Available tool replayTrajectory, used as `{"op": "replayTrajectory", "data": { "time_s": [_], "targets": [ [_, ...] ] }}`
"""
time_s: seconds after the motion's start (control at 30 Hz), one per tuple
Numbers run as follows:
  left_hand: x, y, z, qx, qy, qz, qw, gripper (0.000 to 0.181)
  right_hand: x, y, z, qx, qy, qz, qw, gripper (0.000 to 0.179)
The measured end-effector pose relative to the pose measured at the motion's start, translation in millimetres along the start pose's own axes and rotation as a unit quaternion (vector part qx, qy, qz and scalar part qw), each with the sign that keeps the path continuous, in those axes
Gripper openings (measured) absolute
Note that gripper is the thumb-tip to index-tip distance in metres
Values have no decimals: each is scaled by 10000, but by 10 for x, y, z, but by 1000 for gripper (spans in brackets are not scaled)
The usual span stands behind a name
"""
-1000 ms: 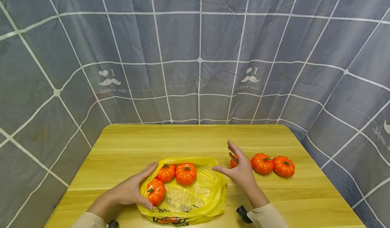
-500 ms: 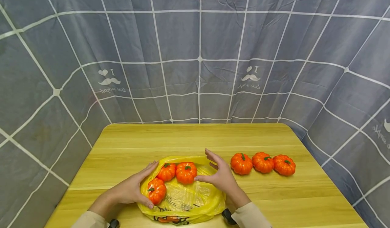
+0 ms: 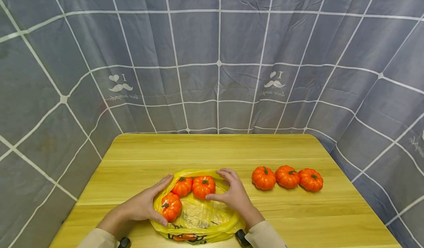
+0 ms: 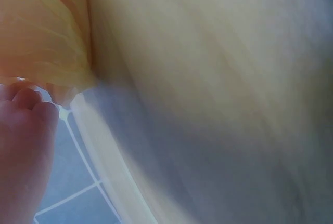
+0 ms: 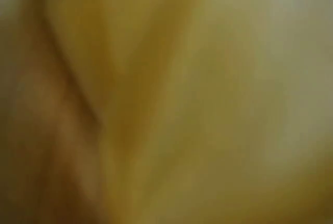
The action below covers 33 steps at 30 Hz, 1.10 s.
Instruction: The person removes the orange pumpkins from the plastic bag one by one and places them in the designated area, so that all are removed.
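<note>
A yellow plastic bag (image 3: 198,218) lies wide-mouthed near the table's front edge. Inside it are three orange toy pumpkins: one at the back right (image 3: 203,187), one at the back left (image 3: 182,186) and one at the front left (image 3: 171,206). My left hand (image 3: 142,205) holds the bag's left side, fingers along the rim and thumb toward the front. Over the bag's right side is my right hand (image 3: 233,194), fingers spread from the thumb. Its thumb tip meets the back right pumpkin's lower edge; whether it touches, I cannot tell. The right wrist view is blurred yellow.
Three more orange pumpkins stand in a row on the table to the right: left (image 3: 264,178), middle (image 3: 287,177) and right (image 3: 310,180). A grey curtain (image 3: 198,82) with white lines hangs behind the wooden table (image 3: 165,148).
My right hand has moved left from beside the table's row of pumpkins to over the bag, near the back right pumpkin. My left hand has stayed on the bag.
</note>
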State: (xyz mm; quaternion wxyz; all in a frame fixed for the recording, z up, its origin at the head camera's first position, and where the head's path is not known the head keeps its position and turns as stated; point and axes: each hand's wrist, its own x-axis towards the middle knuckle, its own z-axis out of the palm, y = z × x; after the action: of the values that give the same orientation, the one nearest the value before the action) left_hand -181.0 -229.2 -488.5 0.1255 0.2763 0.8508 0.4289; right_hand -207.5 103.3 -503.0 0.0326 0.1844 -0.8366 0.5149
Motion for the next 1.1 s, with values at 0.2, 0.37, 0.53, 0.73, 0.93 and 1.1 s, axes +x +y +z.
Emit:
{"op": "replayTrajectory", "data": {
  "time_s": [0.2, 0.37, 0.53, 0.73, 0.93, 1.1],
  "targets": [
    [10, 26, 1, -37, -24, -32, 10000, 131, 0, 19, 25, -38, -147, 72, 9999, 85],
    [18, 20, 7, -1, -15, 20, 10000, 132, 31, 17, 91, -48, -433, 276, 9987, 90],
    [26, 8, 19, -15, -52, -70, 10000, 133, 65, 12, 179, -293, -536, 525, 9968, 94],
    [29, 7, 17, -30, -64, -153, 9999, 134, 104, 8, 259, -567, -596, 652, 9945, 97],
    [31, 8, 15, -8, -76, -162, 9998, 133, 85, 8, 240, -399, -638, 762, 9943, 92],
    [21, 5, 27, -19, -36, -142, 9999, 133, 49, 1, 164, -59, -645, 733, 9952, 89]
  ]
}}
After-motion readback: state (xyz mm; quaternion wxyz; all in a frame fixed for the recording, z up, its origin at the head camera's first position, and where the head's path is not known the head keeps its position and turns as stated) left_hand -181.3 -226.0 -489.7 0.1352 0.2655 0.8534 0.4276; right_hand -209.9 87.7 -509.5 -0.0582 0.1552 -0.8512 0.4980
